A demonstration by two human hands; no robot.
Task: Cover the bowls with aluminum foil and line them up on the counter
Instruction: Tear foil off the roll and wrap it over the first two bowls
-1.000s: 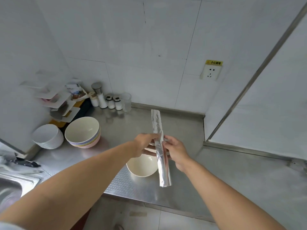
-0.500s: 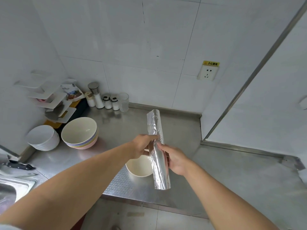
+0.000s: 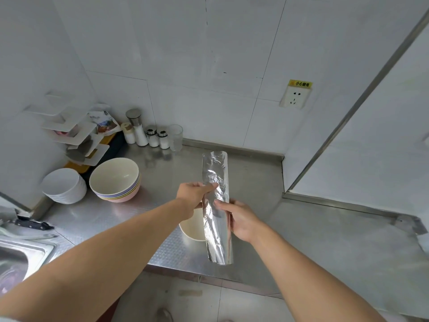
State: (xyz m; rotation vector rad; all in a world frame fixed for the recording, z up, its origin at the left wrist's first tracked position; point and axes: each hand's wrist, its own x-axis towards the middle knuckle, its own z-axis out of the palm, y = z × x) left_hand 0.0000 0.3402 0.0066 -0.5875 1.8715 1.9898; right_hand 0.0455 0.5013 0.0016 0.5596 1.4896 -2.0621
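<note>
The left hand (image 3: 193, 193) and right hand (image 3: 241, 219) meet at the centre of the frame, both on the foil roll (image 3: 217, 205), which is held above the counter (image 3: 313, 242) and runs nearly vertically in the picture. The left hand pinches the crinkled loose edge of foil on the roll's left side, thumb and fingertips closed on it. The right hand wraps round the roll from the right, a little lower in the frame, its fingers curled over the front of the tube. Just beneath the roll and partly hidden by it and the left wrist, a cream bowl (image 3: 191, 228) sits uncovered near the counter's front edge. At the left of the frame stands a stack of coloured bowls (image 3: 115, 180), with a stack of white bowls (image 3: 63, 185) beside it. Shakers (image 3: 148, 135) line the wall at upper left, and a sink (image 3: 21, 254) shows at lower left.
</note>
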